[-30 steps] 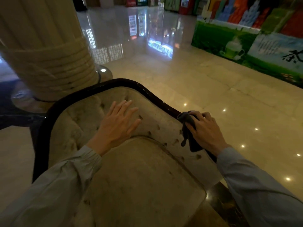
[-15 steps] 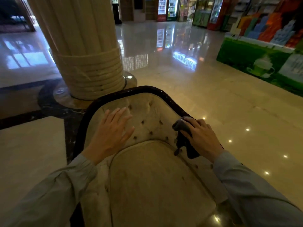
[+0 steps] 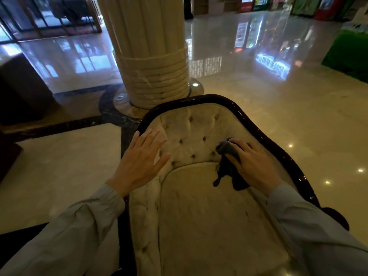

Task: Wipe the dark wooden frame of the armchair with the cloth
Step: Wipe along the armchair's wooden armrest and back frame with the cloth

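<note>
A cream tufted armchair with a glossy dark wooden frame [image 3: 199,99] stands in front of me, seen from above its seat. My right hand [image 3: 252,163] is closed on a dark grey cloth [image 3: 229,165], held over the right side of the padded back, just inside the frame's right rail. A loose end of the cloth hangs down onto the seat cushion [image 3: 209,216]. My left hand [image 3: 142,163] lies flat with fingers spread on the left side of the padded back, beside the left rail.
A thick fluted cream column [image 3: 151,56] on a round metal base rises just behind the chair. Glossy marble floor [image 3: 278,116] spreads all around. A dark piece of furniture [image 3: 22,90] stands at the left, and a green display [image 3: 350,54] at the far right.
The view has swung left and tilted up, showing more of the column. My right hand with the cloth has come off the right rail inward over the upholstery. My left hand stays on the back.
</note>
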